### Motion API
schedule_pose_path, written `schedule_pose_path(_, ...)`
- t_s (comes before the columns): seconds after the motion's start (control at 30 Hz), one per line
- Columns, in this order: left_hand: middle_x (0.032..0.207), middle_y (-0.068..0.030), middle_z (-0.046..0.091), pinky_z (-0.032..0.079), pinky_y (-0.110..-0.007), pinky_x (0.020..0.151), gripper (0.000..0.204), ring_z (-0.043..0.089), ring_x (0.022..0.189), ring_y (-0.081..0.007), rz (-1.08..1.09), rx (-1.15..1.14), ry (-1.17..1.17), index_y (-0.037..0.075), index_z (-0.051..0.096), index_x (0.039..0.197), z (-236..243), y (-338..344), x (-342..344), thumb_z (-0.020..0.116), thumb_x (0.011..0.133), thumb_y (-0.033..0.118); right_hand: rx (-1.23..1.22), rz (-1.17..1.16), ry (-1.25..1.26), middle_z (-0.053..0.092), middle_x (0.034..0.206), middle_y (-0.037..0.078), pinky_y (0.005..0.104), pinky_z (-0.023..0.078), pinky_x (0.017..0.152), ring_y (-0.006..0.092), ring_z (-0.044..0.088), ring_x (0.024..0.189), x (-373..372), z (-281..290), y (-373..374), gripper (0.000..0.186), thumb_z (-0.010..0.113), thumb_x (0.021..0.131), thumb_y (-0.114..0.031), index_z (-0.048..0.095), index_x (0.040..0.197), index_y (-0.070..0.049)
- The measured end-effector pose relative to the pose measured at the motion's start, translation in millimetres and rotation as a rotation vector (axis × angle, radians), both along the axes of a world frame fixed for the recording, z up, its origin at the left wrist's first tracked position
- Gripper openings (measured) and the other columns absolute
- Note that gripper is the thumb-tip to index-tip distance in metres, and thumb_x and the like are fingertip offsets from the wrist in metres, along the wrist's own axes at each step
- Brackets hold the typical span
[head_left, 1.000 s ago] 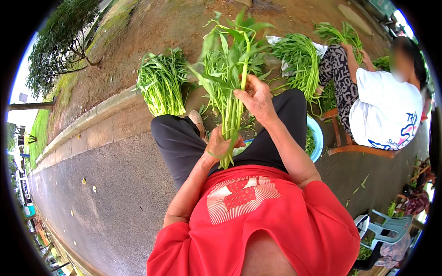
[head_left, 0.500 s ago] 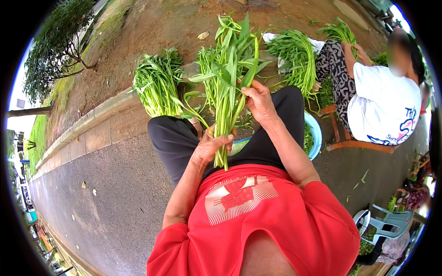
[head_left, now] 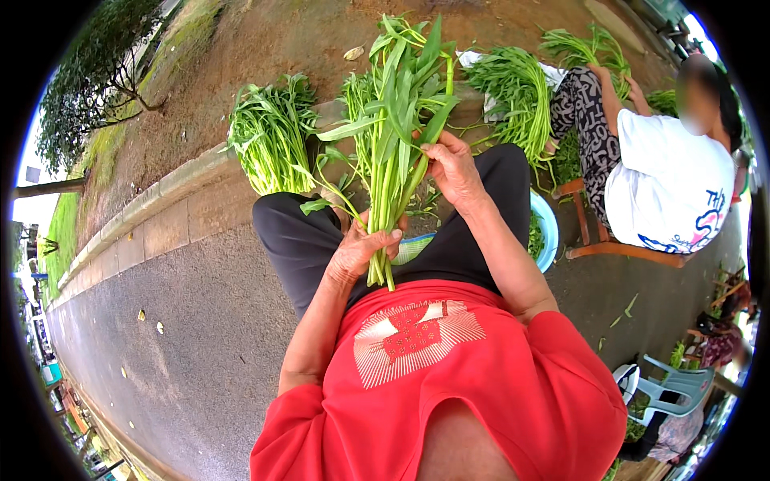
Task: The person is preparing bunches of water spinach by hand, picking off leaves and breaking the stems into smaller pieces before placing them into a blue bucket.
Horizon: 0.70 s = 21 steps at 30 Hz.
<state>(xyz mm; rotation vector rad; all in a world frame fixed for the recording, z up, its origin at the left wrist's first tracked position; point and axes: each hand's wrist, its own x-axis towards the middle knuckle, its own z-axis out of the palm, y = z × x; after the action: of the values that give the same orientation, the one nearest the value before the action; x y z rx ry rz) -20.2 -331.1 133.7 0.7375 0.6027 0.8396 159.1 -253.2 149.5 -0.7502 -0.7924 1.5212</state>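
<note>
A bunch of water spinach stands upright over my lap, leaves pointing away from me and cut stem ends toward my waist. My left hand is wrapped round its lower stems, with one loose leafy stalk sticking out to the left. On the right side of the bunch, my right hand pinches a stalk between thumb and fingers, partway up. Beyond my knees a thick bundle of the same greens stands on the left, and another bundle is partly hidden behind the bunch I hold.
A light blue basin with greens sits by my right knee. Farther right, a person in a white shirt sits on a wooden chair handling greens, beside a large heap. A stone curb runs along the left. A plastic chair stands at the lower right.
Both hands keep their hold on the water spinach, which has shifted slightly left and away from me. The other person's greens have moved a little left.
</note>
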Motion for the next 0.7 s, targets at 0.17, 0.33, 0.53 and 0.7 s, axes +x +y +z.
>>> schedule_pose_path(0.17, 0.083, -0.0061, 0.05, 0.039, -0.023, 0.047, 0.05, 0.046, 0.054, -0.0099, -0.024, 0.014, 0.057, 0.003, 0.041, 0.118, -3, 4, -5, 0.063, 0.074, 0.011, -0.033, 0.012, -0.082, 0.059, 0.082, 0.003, 0.0236, 0.047, 0.051, 0.0108, 0.056, 0.063, 6, -5, 4, 0.023, 0.057, 0.079, -0.012, 0.059, 0.099, -0.002)
schedule_pose_path(0.33, 0.063, -0.001, 0.051, 0.04, -0.022, 0.046, 0.025, 0.046, 0.048, -0.0091, 0.115, -0.042, 0.0, 0.002, 0.055, 0.091, 6, 7, 3, 0.067, 0.072, 0.012, -0.196, -0.236, -0.081, 0.058, 0.085, 0.004, 0.0209, 0.042, 0.047, 0.0108, 0.055, 0.062, 14, 3, 6, 0.028, 0.058, 0.08, -0.015, 0.055, 0.105, -0.003)
schedule_pose_path(0.53, 0.085, -0.0036, 0.054, 0.044, -0.025, 0.051, 0.031, 0.049, 0.057, -0.0105, 0.171, -0.052, -0.051, 0.002, 0.051, 0.1, 11, 7, 7, 0.065, 0.072, 0.007, 0.102, -0.288, -0.415, 0.056, 0.075, 0.003, 0.0192, 0.041, 0.051, 0.0074, 0.052, 0.06, 16, 11, -14, 0.019, 0.053, 0.081, -0.005, 0.056, 0.099, 0.001)
schedule_pose_path(0.7, 0.086, -0.005, 0.055, 0.045, -0.027, 0.053, 0.037, 0.052, 0.058, -0.0138, 0.195, -0.097, -0.143, 0.002, 0.051, 0.104, 16, 5, 13, 0.063, 0.069, -0.001, 0.267, 0.088, -0.572, 0.057, 0.068, 0.0, 0.0168, 0.041, 0.05, 0.0033, 0.05, 0.056, -8, 29, -47, 0.012, 0.053, 0.081, -0.002, 0.059, 0.09, 0.003)
